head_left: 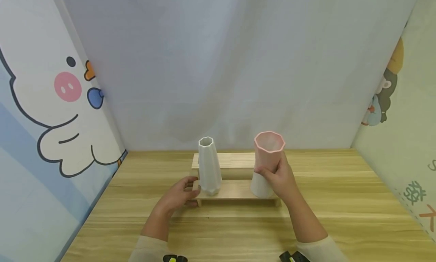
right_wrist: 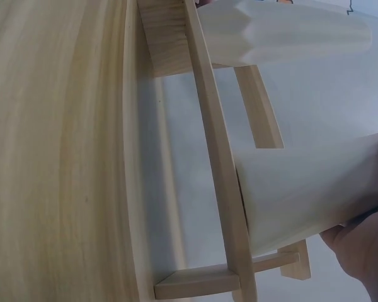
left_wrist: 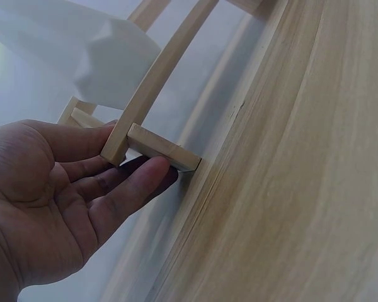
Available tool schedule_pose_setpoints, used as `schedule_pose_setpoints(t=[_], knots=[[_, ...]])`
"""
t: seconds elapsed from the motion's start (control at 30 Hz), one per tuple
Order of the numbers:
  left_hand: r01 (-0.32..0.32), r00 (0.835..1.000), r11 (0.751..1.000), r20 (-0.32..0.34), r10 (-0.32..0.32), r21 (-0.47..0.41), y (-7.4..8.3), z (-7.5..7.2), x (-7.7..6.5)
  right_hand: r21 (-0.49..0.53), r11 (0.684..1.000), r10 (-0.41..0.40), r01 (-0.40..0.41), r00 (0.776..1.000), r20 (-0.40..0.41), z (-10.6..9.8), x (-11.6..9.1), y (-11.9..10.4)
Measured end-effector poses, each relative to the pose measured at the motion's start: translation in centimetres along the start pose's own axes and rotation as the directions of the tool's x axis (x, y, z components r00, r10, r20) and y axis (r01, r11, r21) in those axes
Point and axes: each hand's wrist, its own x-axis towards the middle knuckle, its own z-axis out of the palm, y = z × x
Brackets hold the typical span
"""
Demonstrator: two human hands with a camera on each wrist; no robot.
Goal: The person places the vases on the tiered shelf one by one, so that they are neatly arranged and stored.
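A small two-step wooden shelf (head_left: 235, 188) stands on the table. My left hand (head_left: 178, 194) holds its left end, and in the left wrist view the thumb and fingers (left_wrist: 133, 189) lie about the end leg. A tall faceted white vase (head_left: 209, 169) stands upright on the lower step, just right of that hand. At the step's right end my right hand (head_left: 282, 179) grips a wider vase (head_left: 265, 158), pink at the top and white below. In the right wrist view, this vase's base (right_wrist: 264, 201) meets the front board; its far side is hidden.
The wood-grain table (head_left: 238, 235) spreads around the shelf. A pale curtain (head_left: 238, 65) hangs behind it. Cartoon-printed walls (head_left: 30, 171) flank the table on both sides.
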Motion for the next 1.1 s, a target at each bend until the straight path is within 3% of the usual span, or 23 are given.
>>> schedule_pose_setpoints(t=[0.9, 1.1], knots=[[-0.011, 1.0, 1.0, -0.012, 0.011, -0.005, 0.2, 0.1, -0.1, 0.065, 0.996, -0.057, 0.059, 0.998, -0.031, 0.9, 0.0, 1.2], [-0.011, 1.0, 1.0, 0.013, 0.011, 0.015, -0.1, -0.1, -0.1, 0.061, 0.997, -0.047, 0.048, 0.999, -0.024, 0.9, -0.1, 1.3]])
